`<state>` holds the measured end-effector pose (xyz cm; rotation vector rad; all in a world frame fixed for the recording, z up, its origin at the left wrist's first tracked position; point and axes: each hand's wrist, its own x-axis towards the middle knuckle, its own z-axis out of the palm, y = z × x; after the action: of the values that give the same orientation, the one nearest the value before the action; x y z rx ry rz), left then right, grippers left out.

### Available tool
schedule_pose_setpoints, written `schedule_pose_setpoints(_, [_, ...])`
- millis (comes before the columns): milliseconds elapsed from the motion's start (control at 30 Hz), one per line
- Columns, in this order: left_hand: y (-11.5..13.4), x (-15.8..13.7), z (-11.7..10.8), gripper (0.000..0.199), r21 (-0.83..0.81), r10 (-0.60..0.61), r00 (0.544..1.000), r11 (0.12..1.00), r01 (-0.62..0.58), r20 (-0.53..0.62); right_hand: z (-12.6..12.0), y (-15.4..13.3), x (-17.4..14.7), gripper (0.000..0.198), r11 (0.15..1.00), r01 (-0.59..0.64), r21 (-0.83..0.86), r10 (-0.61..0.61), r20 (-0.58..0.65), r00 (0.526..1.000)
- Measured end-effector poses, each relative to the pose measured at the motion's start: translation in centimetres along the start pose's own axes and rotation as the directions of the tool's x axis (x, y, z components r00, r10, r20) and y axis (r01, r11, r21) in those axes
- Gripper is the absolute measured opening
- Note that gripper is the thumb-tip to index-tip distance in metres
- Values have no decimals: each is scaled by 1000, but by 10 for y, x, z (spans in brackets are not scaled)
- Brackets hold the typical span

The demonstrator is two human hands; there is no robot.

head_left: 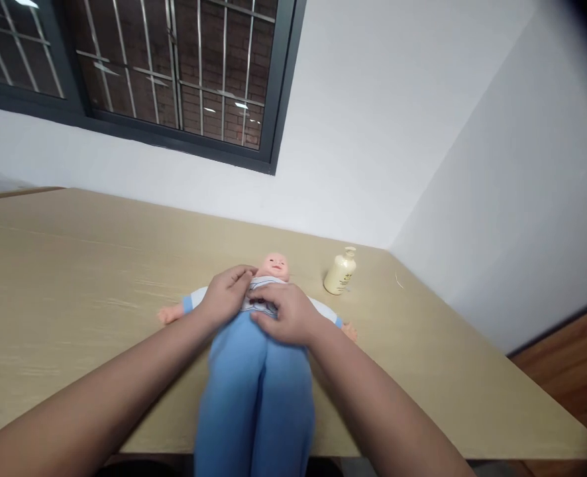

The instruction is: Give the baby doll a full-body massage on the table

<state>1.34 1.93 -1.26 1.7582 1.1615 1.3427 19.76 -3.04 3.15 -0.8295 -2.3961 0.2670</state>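
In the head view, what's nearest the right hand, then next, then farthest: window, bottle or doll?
1. Doll: just under the right hand.
2. Bottle: beyond the hand, to its right.
3. Window: farthest, up high to the left.

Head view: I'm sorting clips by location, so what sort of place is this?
An indoor room, its exact use unclear: a window with metal bars outside, a white wall, and a table against it.

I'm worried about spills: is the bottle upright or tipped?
Upright: the bottle stands on its base on the table, with its pump at the top. How full it is, I cannot tell.
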Motion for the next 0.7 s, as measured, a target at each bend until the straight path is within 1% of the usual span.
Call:
schedule_pose_setpoints(67, [-11, -11, -7, 38, 139, 64, 998, 988, -66, 19, 5, -8, -15, 37, 999, 47, 14, -47, 13, 999])
schedule_pose_setpoints(133, [-18, -16, -10, 39, 245, 112, 992, 962, -123, 58, 9, -18, -27, 35, 991, 119, 60, -122, 54, 991])
schedule_pose_setpoints(167, [-21, -17, -11, 40, 290, 126, 989, 946, -144, 80, 10, -23, -30, 33, 988, 135, 74, -142, 107, 984])
schedule_pose_setpoints(267, [-24, -14, -10, 41, 367, 108, 984, 917, -153, 140, 11, -33, -32, 31, 986, 141, 88, -159, 255, 954])
schedule_pose_setpoints(333, [-23, -12, -10, 40, 380, 75, 984, 915, -133, 164, 11, -33, -28, 37, 991, 115, 69, -129, 270, 954])
schedule_pose_setpoints(433, [-21, -11, -9, 38, 363, 62, 980, 923, -128, 189, 11, -19, -22, 52, 1000, 15, -20, -10, 225, 974])
schedule_pose_setpoints(533, [-21, -12, -8, 38, 369, 88, 975, 916, -160, 205, 8, 4, -21, 66, 986, -132, -104, 153, 223, 963])
schedule_pose_setpoints(600, [-22, -11, -8, 38, 385, 85, 976, 909, -158, 198, 4, 20, -24, 70, 959, -257, -117, 278, 219, 935])
schedule_pose_setpoints(633, [-22, -11, -8, 39, 391, 78, 978, 908, -150, 193, 0, 27, -26, 72, 936, -333, -117, 351, 208, 913])
schedule_pose_setpoints(700, [-22, -11, -8, 40, 403, 69, 979, 904, -142, 191, -7, 37, -31, 76, 872, -478, -100, 489, 196, 850])
